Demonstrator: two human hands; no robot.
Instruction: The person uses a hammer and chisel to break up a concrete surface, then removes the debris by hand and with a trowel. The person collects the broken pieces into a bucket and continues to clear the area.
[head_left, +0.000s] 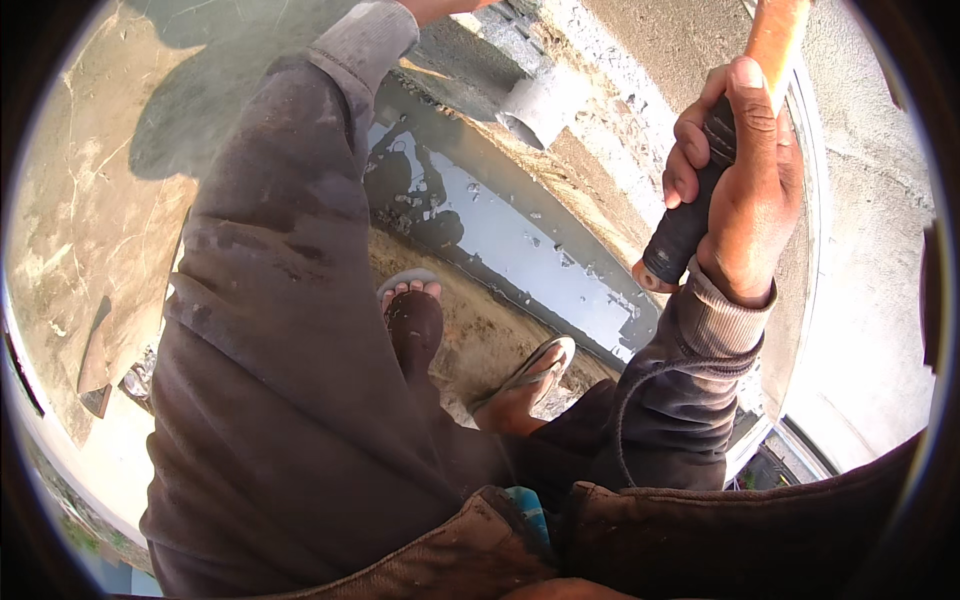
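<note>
My right hand (750, 172) is wrapped around a wooden tool handle (780, 37) at its grip, which is bound in black tape (679, 232). The handle's bare wooden butt pokes out below my fingers. Its upper part leaves the picture at the top right, so the tool's head is hidden. Only a sliver of my left hand (442, 7) shows beyond its pale cuff at the top edge; its fingers are out of view. Between the two arms lies a narrow trench of standing water (517, 225).
A grey pipe end (547, 101) juts from the trench's far bank, beside broken rubble (517, 37). My sandalled feet (525, 382) stand on the near muddy ledge (480, 330). Cracked concrete (112, 165) spreads left; a rough pale wall (870, 247) rises at right.
</note>
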